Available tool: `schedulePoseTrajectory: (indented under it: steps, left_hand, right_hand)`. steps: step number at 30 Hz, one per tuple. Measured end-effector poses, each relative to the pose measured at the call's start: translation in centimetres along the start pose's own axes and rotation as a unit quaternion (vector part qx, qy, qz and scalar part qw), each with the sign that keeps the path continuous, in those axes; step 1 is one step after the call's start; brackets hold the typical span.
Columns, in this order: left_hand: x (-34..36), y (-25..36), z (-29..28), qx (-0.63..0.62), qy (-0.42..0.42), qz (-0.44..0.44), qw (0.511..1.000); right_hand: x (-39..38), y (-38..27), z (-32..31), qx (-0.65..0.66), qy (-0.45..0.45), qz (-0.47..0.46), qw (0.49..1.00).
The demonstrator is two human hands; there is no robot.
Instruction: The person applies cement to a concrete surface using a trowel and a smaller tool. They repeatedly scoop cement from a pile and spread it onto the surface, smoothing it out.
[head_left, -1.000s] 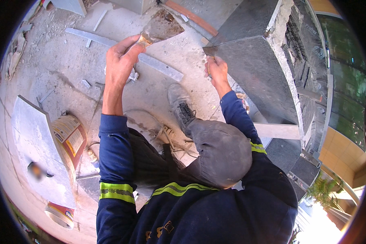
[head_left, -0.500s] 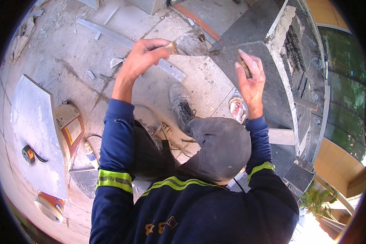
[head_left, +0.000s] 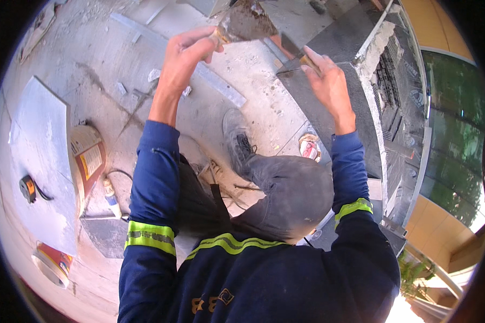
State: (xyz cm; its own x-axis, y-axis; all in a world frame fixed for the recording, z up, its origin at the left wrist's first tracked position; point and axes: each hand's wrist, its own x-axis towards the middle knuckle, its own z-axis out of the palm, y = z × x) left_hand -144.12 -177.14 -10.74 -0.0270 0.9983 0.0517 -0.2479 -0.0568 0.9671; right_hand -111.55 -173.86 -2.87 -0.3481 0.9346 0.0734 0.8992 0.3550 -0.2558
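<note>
In my left hand (head_left: 191, 48), fingers pinch the short handle of a wide putty knife (head_left: 248, 22). Its flat blade fans out to the right and is smeared with grey-brown paste. My right hand (head_left: 330, 81) grips a narrow scraper (head_left: 310, 62) by its light wooden handle. The scraper's dark blade points up and left, close to the wide blade's right corner; whether they touch I cannot tell. Below and beside my right hand lies a dark stone slab (head_left: 318, 97) with a corner toward me.
A broken, rough-edged block wall (head_left: 373, 48) borders the slab at right. At left, a pale panel (head_left: 43, 161) bears a tape measure (head_left: 28, 189), beside a brown bucket (head_left: 88, 156) and a bottle (head_left: 111, 196). A long metal strip (head_left: 221, 89) and rubble lie ahead. My shoe (head_left: 237, 137) is below.
Both hands have moved up and away from me. The wide blade has turned upward, and the scraper's blade now shows, brought close to the wide blade.
</note>
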Motion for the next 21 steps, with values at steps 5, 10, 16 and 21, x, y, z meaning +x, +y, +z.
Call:
schedulePoseTrajectory:
  steps: [5, 10, 16, 21]
  left_hand:
    - [-0.3, 0.2, -0.7, -0.003, 0.049, -0.023, 0.999]
    - [-0.6, 0.5, -1.3, 0.013, 0.041, -0.025, 0.999]
    - [-0.3, 0.0, -0.6, 0.028, 0.042, -0.034, 0.998]
    - [-0.2, -0.5, -0.4, 0.061, 0.028, -0.011, 0.998]
  right_hand:
    - [-1.0, 3.2, 4.8, -0.058, -0.061, 0.101, 0.991]
    - [-2.3, 6.4, 8.0, -0.122, -0.061, 0.155, 0.978]
    - [-1.2, 7.1, 10.7, -0.151, -0.081, 0.163, 0.972]
    - [0.6, 8.0, 14.3, -0.185, -0.126, 0.179, 0.958]
